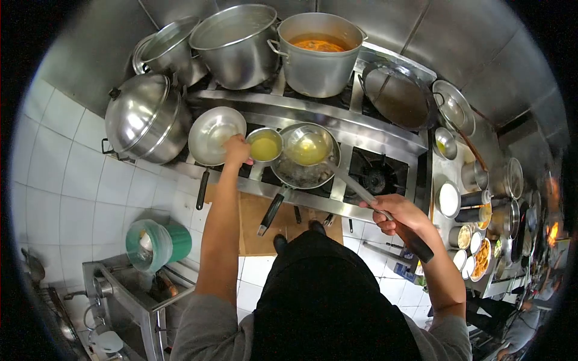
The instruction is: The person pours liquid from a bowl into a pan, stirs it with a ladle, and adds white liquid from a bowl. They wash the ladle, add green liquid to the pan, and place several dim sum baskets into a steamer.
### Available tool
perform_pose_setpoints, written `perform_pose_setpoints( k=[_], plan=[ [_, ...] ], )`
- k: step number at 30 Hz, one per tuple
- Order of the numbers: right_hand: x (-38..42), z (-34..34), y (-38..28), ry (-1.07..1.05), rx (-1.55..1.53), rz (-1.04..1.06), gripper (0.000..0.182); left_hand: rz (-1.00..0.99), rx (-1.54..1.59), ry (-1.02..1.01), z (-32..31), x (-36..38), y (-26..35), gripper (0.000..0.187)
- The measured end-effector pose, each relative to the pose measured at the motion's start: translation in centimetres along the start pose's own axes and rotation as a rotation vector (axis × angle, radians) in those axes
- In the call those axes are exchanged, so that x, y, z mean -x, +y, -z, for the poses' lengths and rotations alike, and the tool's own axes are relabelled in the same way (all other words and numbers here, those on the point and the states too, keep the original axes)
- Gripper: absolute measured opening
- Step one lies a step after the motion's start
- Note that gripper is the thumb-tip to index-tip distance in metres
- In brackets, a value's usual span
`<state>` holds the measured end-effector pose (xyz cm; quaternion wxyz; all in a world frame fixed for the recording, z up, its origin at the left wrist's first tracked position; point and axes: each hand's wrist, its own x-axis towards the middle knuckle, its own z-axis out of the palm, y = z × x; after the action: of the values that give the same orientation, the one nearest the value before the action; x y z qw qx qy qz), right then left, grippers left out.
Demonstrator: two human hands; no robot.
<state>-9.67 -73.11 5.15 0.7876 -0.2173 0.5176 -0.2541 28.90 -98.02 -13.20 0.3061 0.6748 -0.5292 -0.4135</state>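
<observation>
My right hand (397, 215) is wrapped round the long handle of a ladle (351, 180). Yellow liquid lies in the ladle's wide bowl, which is over a frying pan (295, 177) on the stove. Close to the ladle, my left hand (238, 150) grips the left edge of a small metal bowl (265, 159) that also holds yellow liquid. Behind that hand, a second pan (208, 129) with a black handle rests on the left of the stove; I see no food in it.
Large pots stand along the back, one pot (322, 69) with orange contents. A dark wok (400, 99) sits back right, near a bare burner (376, 174). A domed steamer (147, 120) is at left, a green bucket (177, 243) below. Food containers (448, 200) line the right counter.
</observation>
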Motion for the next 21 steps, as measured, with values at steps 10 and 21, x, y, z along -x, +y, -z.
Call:
perform_pose_setpoints(
  k=[10, 21],
  plan=[
    [3.2, -1.8, -3.5, 0.086, 0.129, 0.039, 0.031, -0.032, 0.02, -0.037, -2.4, 2.8, 2.1, 0.011],
    [2.5, -3.6, -5.4, 0.222, 0.356, 0.045, 0.028, 0.011, 0.058, -0.077, -3.5, 3.4, 3.8, 0.01]
  ],
)
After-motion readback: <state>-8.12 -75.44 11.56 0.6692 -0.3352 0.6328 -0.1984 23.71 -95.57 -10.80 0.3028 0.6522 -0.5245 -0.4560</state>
